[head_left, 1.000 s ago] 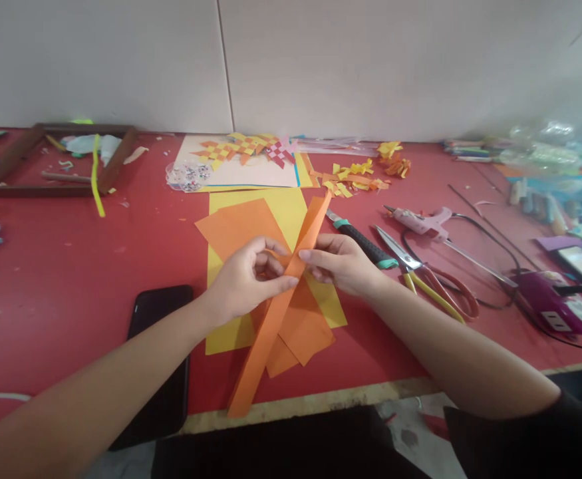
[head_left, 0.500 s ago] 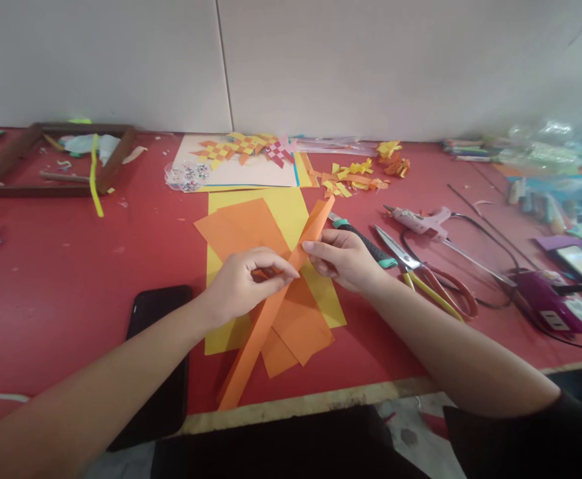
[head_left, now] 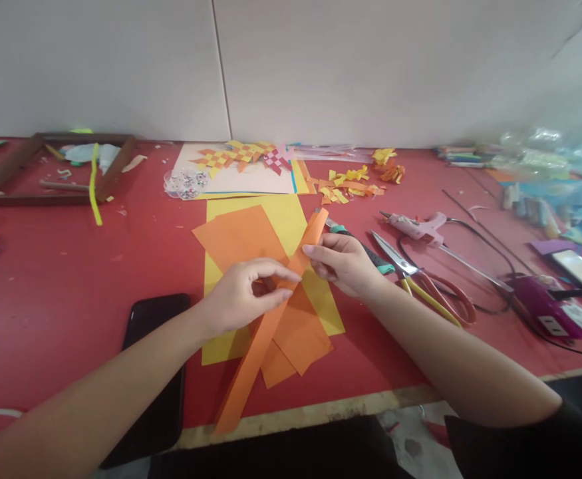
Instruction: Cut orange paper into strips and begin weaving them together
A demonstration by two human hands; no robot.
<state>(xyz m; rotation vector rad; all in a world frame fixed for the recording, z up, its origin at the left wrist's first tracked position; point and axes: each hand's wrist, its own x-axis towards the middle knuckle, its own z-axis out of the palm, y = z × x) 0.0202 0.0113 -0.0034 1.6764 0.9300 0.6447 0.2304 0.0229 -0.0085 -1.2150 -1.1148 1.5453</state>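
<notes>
Fingertips of my left hand (head_left: pixel 245 293) are nearly together at the middle of the orange strip (head_left: pixel 253 372), above the yellow sheet (head_left: pixel 291 219); whether they grip it, I cannot tell. The strip slants over the sheet, lower end past its near edge, an angle that probably suits two-handed handling. My right hand (head_left: pixel 343 263), at the sheet's right edge, is clamped on the strip's upper part, thumb in front, likely to steady it. Right of the sheet, in order: black-handled cutter (head_left: pixel 372 256), partly hidden by my right hand; scissors (head_left: pixel 409 269); pink glue gun (head_left: pixel 419 228). Cutter and scissors could obstruct that hand sideways.
</notes>
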